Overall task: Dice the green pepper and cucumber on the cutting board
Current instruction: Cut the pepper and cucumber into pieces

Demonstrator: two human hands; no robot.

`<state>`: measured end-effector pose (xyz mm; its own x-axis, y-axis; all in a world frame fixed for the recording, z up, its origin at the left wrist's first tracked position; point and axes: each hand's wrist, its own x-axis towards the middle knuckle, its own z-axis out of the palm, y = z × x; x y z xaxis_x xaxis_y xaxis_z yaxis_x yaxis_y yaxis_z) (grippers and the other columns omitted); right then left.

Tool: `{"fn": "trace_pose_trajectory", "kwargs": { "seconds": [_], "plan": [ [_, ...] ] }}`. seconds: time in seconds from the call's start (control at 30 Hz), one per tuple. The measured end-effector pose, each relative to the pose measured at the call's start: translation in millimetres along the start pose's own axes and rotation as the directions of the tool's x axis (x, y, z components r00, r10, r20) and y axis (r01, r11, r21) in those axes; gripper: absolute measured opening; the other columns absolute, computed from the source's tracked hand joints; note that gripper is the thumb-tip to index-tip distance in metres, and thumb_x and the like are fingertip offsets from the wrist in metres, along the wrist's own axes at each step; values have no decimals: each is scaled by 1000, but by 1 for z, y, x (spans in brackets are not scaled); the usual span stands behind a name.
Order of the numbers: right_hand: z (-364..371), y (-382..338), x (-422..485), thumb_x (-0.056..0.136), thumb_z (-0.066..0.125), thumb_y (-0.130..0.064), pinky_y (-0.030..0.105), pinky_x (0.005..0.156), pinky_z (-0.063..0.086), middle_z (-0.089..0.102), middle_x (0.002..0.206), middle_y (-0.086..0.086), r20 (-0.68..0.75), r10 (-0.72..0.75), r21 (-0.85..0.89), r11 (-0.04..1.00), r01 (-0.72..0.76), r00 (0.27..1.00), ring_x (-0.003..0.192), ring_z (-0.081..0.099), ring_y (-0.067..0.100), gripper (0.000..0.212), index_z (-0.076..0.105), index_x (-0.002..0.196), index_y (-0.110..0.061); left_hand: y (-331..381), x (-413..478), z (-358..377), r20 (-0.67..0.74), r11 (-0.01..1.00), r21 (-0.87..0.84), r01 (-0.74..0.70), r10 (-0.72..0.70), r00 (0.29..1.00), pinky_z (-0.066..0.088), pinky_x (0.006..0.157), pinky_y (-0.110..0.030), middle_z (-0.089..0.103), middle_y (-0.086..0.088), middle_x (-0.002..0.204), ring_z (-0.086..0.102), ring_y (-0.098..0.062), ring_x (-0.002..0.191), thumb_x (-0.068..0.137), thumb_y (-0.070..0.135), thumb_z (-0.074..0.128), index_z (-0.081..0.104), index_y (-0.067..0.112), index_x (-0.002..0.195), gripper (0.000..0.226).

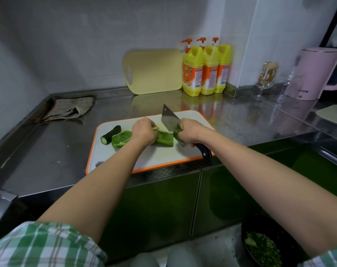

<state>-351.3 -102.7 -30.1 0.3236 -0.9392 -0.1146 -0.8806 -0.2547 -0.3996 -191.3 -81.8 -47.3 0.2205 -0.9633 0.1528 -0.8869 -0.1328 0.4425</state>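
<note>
On the orange-rimmed cutting board (144,160), which is lying on the steel counter (48,151), a flattened green pepper piece (164,138) is being held down by the left hand (143,132). Its fingers are being curled over the piece's left end, and the fingertips are being hidden by the back of the hand. The cleaver (170,120) is being gripped by the right hand (190,132), closed round the front of the dark handle. Whether the edge is touching the pepper cannot be told. A second pepper piece (121,139) and a cucumber stub (111,133) are lying just beside each other at the board's left. A dark bowl (246,228) of chopped greens is being cut off by the lower edge and partly covered by the right forearm.
</note>
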Motion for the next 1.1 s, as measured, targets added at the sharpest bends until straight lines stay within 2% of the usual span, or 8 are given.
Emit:
{"fn": "trace_pose_trajectory", "kwargs": {
  "seconds": [0.23, 0.4, 0.53, 0.6, 0.67, 0.77, 0.87, 1.1],
  "plan": [
    [3, 25, 5, 82, 42, -2, 36, 51, 50, 56, 64, 14, -221, 9, 365, 928, 74, 975, 48, 56, 28, 19, 52, 98, -1, -2, 1, -9, 17, 989, -138, -43, 45, 999, 50, 91, -39, 62, -10, 118, 60, -31, 107, 88, 9, 64, 64, 21, 123, 37],
    [5, 31, 2, 85, 40, 2, 28, 46, 45, 66, 62, 13, -167, 19, 563, 823, 80, 986, 53, 61, 29, 22, 51, 101, -8, 11, 9, 0, 54, 930, -366, 24, -4, 999, 51, 93, -38, 65, -11, 114, 63, -29, 106, 81, 7, 74, 56, 13, 131, 53],
    [15, 30, 4, 85, 40, 1, 22, 41, 40, 67, 59, 11, -126, 16, 547, 835, 56, 992, 39, 55, 20, 15, 52, 92, -5, 16, 6, 14, 31, 994, -105, -25, 28, 999, 39, 103, -35, 53, -17, 136, 49, -32, 125, 82, 22, 75, 47, 7, 139, 65],
    [18, 31, 6, 84, 40, -1, 24, 43, 41, 68, 58, 9, -124, 20, 549, 834, 52, 992, 39, 57, 20, 19, 51, 99, -1, 16, 1, 16, -80, 995, 69, -71, 76, 994, 35, 99, -36, 54, -18, 128, 45, -36, 123, 82, 34, 72, 53, 10, 130, 57],
    [19, 32, 8, 83, 39, -2, 25, 45, 42, 69, 58, 8, -128, 26, 548, 835, 49, 991, 39, 57, 19, 24, 49, 105, -1, 16, -3, 18, -135, 991, 95, -97, 109, 985, 39, 87, -36, 62, -14, 108, 52, -33, 109, 79, 45, 72, 63, 15, 104, 40],
    [16, 33, 7, 83, 39, -3, 25, 46, 41, 69, 59, 7, -145, 39, 555, 831, 49, 989, 38, 56, 18, 24, 48, 106, -5, 17, -7, 17, -3, 975, 155, -163, 165, 986, 41, 73, -34, 59, -8, 93, 52, -27, 94, 69, 61, 74, 63, 18, 84, 46],
    [13, 32, 3, 84, 38, -2, 23, 45, 40, 69, 60, 9, -150, 26, 552, 831, 62, 988, 39, 55, 18, 16, 47, 95, -9, 14, -8, 16, 140, 943, 200, -266, 242, 960, 44, 86, -35, 51, -9, 109, 51, -27, 104, 74, 51, 76, 67, 24, 106, 43],
    [9, 24, -10, 88, 39, 0, 21, 43, 39, 68, 65, 13, -155, -41, 532, 838, 119, 987, 41, 54, 20, 17, 50, 90, -13, -8, -10, 1, 137, 817, 288, -499, 481, 866, 42, 87, -35, 61, -4, 116, 51, -28, 111, 89, 16, 61, 70, 23, 114, 27]
  ]
}}
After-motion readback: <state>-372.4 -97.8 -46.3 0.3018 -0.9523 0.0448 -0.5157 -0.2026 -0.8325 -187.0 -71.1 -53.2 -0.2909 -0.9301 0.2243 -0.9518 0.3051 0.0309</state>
